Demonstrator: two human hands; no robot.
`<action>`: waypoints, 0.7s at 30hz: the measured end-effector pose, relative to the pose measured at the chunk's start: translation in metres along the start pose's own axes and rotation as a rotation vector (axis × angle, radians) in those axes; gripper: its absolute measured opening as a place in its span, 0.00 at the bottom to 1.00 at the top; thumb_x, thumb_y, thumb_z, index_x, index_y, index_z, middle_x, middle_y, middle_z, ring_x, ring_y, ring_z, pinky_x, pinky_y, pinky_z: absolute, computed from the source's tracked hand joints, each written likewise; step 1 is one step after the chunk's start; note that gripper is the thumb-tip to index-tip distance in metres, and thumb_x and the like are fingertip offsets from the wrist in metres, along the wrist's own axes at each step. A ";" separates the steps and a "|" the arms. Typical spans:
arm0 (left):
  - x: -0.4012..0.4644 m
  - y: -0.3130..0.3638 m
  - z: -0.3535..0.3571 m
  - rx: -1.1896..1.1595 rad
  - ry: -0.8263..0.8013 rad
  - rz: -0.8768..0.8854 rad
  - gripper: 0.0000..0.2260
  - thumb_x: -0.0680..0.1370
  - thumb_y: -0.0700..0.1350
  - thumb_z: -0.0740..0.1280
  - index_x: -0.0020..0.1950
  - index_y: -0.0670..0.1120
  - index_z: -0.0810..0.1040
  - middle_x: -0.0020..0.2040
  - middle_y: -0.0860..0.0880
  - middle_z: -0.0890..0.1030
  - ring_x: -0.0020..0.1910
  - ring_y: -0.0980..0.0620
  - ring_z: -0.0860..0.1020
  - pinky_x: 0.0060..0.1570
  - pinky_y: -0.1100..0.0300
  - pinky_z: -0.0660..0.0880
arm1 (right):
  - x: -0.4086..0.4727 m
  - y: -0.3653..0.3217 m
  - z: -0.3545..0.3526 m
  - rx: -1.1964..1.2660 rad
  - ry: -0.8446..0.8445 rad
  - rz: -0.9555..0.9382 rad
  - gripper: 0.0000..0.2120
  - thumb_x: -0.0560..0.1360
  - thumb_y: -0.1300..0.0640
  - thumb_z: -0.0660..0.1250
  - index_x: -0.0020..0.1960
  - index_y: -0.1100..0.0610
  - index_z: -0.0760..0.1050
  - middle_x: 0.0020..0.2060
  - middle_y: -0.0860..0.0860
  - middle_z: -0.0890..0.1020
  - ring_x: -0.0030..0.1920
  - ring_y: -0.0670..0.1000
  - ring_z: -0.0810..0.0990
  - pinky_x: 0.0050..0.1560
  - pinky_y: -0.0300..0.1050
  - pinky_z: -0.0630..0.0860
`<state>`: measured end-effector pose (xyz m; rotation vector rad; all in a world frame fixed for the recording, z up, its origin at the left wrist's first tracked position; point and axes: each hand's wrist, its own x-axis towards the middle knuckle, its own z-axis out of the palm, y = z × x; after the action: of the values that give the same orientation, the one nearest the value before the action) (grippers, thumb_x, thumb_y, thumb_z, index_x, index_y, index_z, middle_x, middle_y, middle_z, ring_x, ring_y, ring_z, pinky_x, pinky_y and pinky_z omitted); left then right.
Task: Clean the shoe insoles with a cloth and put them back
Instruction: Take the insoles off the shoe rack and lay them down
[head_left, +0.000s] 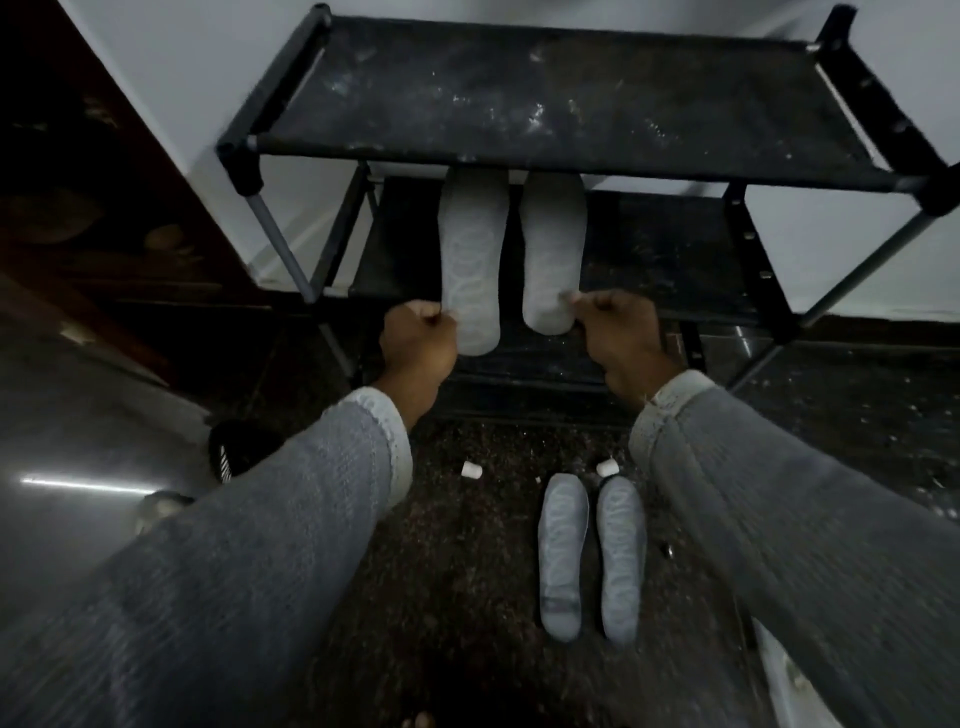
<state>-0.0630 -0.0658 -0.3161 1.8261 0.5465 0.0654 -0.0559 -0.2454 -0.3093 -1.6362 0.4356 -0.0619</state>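
Note:
Two pale grey insoles lie lengthwise on the second shelf of a black shoe rack (675, 249). My left hand (418, 340) pinches the near edge of the left insole (470, 260), which shows a looped pattern. My right hand (618, 332) pinches the near end of the right insole (553, 254), which looks plain. Both insoles' far ends are hidden under the rack's top shelf (545, 98). Two more patterned insoles (563, 556) (621, 558) lie side by side on the dark floor below my right arm. No cloth is visible.
The rack stands against a white wall, its top shelf dusty and bare. Two small white caps (471, 469) (605, 466) lie on the speckled floor. A dark object with white stripes (228, 452) sits at the left beside my left sleeve. Dark wooden furniture fills the left.

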 end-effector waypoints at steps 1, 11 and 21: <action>-0.014 -0.007 -0.004 -0.014 -0.004 -0.021 0.11 0.79 0.44 0.67 0.60 0.42 0.79 0.53 0.45 0.82 0.53 0.46 0.81 0.56 0.49 0.79 | -0.016 0.007 -0.003 0.012 0.004 -0.013 0.09 0.75 0.58 0.70 0.39 0.63 0.77 0.35 0.54 0.80 0.35 0.46 0.77 0.38 0.38 0.78; -0.135 -0.094 -0.053 -0.045 0.003 -0.180 0.09 0.79 0.43 0.67 0.58 0.42 0.78 0.48 0.48 0.79 0.49 0.48 0.79 0.55 0.50 0.78 | -0.152 0.094 -0.038 0.063 -0.097 0.034 0.03 0.75 0.63 0.68 0.45 0.63 0.77 0.39 0.53 0.82 0.38 0.41 0.80 0.43 0.34 0.77; -0.174 -0.205 -0.083 0.186 0.007 -0.210 0.07 0.77 0.36 0.68 0.52 0.34 0.80 0.44 0.42 0.80 0.44 0.49 0.76 0.33 0.76 0.68 | -0.207 0.199 -0.041 -0.241 -0.126 0.174 0.04 0.74 0.60 0.70 0.44 0.62 0.79 0.36 0.47 0.80 0.34 0.37 0.79 0.38 0.28 0.76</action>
<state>-0.3119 -0.0158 -0.4376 1.9382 0.7672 -0.1253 -0.3074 -0.2285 -0.4524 -1.8196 0.5021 0.2311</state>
